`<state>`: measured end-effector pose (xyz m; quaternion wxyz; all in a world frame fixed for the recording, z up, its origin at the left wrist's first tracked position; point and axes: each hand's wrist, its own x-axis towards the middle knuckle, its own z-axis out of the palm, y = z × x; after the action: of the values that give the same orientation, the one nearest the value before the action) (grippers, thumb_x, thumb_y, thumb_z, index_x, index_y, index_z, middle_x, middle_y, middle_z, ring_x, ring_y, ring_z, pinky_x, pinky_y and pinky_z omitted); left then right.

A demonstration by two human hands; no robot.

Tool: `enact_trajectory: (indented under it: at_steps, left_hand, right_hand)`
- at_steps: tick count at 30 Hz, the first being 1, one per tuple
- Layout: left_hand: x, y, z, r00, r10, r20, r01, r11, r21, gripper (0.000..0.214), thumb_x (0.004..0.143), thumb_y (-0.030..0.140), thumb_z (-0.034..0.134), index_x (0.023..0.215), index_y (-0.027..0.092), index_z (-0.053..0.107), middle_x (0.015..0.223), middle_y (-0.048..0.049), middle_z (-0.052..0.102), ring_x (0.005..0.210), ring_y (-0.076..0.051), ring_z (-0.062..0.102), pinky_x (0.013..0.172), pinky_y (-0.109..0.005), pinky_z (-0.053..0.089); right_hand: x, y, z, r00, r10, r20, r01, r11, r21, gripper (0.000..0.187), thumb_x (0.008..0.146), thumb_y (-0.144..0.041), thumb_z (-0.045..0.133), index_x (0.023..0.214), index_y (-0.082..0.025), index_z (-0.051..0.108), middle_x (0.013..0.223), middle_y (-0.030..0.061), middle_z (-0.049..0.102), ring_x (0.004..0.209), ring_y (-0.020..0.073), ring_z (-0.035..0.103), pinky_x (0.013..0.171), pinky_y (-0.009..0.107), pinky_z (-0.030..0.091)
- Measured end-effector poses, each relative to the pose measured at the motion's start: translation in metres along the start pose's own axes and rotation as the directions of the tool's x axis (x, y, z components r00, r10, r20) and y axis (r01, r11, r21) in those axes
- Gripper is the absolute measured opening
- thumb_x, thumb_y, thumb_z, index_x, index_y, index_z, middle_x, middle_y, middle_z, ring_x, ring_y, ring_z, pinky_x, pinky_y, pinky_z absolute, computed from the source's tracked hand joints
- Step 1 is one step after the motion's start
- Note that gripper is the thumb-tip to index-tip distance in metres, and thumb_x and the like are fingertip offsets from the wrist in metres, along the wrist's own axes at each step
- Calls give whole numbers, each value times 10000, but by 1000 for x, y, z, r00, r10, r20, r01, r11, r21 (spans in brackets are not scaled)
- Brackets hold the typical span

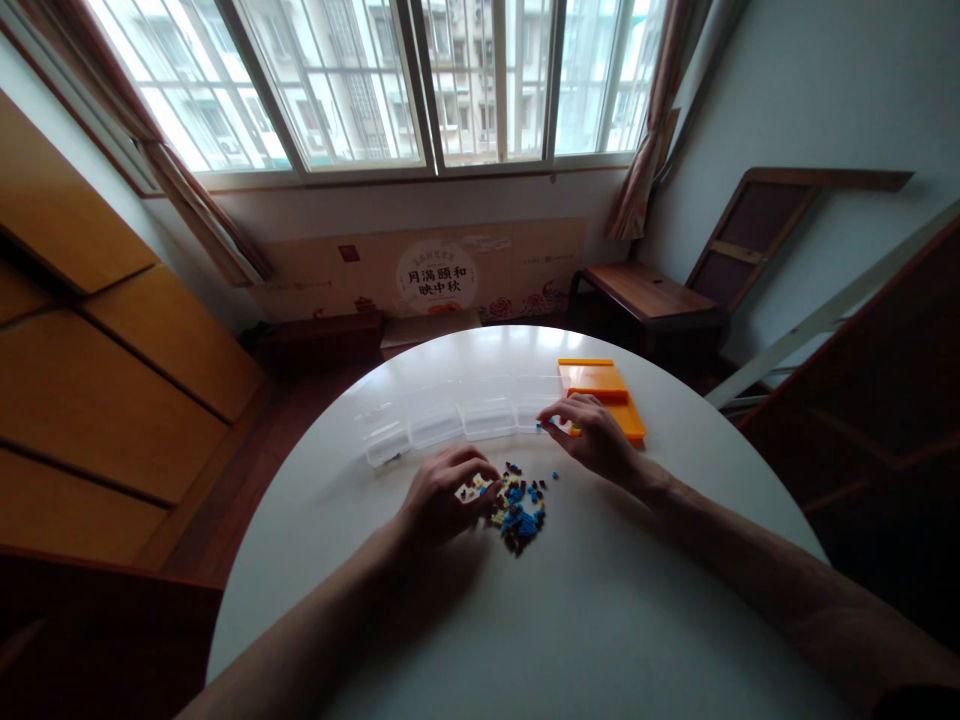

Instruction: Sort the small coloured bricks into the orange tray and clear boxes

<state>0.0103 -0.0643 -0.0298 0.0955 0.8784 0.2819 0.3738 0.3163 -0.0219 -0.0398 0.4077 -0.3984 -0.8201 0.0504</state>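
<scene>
Small building bricks in blue, brown, yellow and white lie in a loose pile (519, 520) on the white round table. My left hand (448, 490) rests at the pile's left side, its thumb and index fingertips close together; whatever lies between them is too small to make out. Farther right, my right hand (592, 432) reaches over the near edge of the rightmost clear plastic box (528, 412). Its thumb and index finger pinch a small blue brick (538, 427). One loose blue brick (555, 475) sits apart from the pile, below my right hand.
Several clear plastic boxes (436, 426) stand in a curved row beyond the pile. An orange plastic tray (592, 376) is at their right end, partly behind my right hand. Past the table (480, 345) are a wooden chair (649, 290) and a window; wooden cabinets (150, 350) stand left.
</scene>
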Motion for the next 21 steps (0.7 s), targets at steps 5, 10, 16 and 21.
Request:
enact_trajectory:
  at_steps: [5,10,16,21]
  left_hand:
    - [1,0,0,1000,2,2,-2,1000,-15,109,1025,280,746,949,204,762,938,-49,764,749,-137,686,722,-260,570]
    - [1,-1,0,1000,7,1,-7,1000,-6,117,1027,289,745,945,207,762,924,-44,761,738,-136,671,703,-256,553]
    - [0,-2,1,1000,7,13,-7,1000,21,136,1034,304,726,947,208,769,942,-54,768,744,-141,673,709,-262,560]
    - [-1,-2,1,1000,9,19,-9,999,31,140,1030,317,733,943,212,765,938,-51,767,762,-146,683,727,-265,561]
  right_hand:
    - [0,-5,1,995,-85,59,76,987,139,104,1099,-244,658,1107,-225,760,1023,62,795,938,221,701,914,375,530]
    - [-2,-12,-3,974,-162,157,137,977,162,111,1120,-239,630,1149,-228,737,1083,61,801,989,218,710,936,370,540]
    - [-4,-15,-6,938,-206,279,180,977,116,109,1108,-219,639,1143,-240,740,1110,51,812,1013,224,706,950,375,533]
    - [-5,-15,-5,928,-229,294,205,973,108,125,1032,-213,725,1151,-242,748,1116,69,797,1018,243,701,966,407,544]
